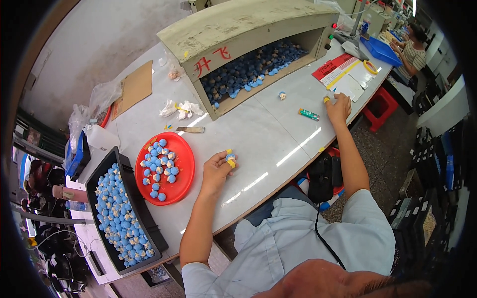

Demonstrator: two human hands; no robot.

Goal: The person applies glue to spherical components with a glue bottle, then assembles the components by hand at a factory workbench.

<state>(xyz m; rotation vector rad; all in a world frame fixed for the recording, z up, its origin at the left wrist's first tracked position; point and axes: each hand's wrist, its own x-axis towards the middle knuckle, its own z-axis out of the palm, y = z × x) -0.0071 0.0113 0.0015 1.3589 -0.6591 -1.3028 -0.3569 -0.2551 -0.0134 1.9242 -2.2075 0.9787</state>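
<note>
My left hand (213, 174) hovers over the near middle of the table, its fingers closed round a small blue and cream ball-shaped piece (230, 158). Yellow wrapping shows on the fingertips of both hands. Farther off to the right, my right hand (340, 108) is bent at the table's edge, fingers drawn together by a pale bit too small to name. Just left of it lies a small green tube-like packet (309, 114). One more blue and cream piece (282, 95) sits alone beyond the packet.
A red round plate (188, 171) and a black tray (154, 233) hold many blue pieces. A beige metal housing (248, 25) arches over a heap of them. A scraper blade (191, 129), crumpled tissue (186, 109), papers (354, 89), yellow tape roll (370, 67) and blue bin (380, 51) lie around.
</note>
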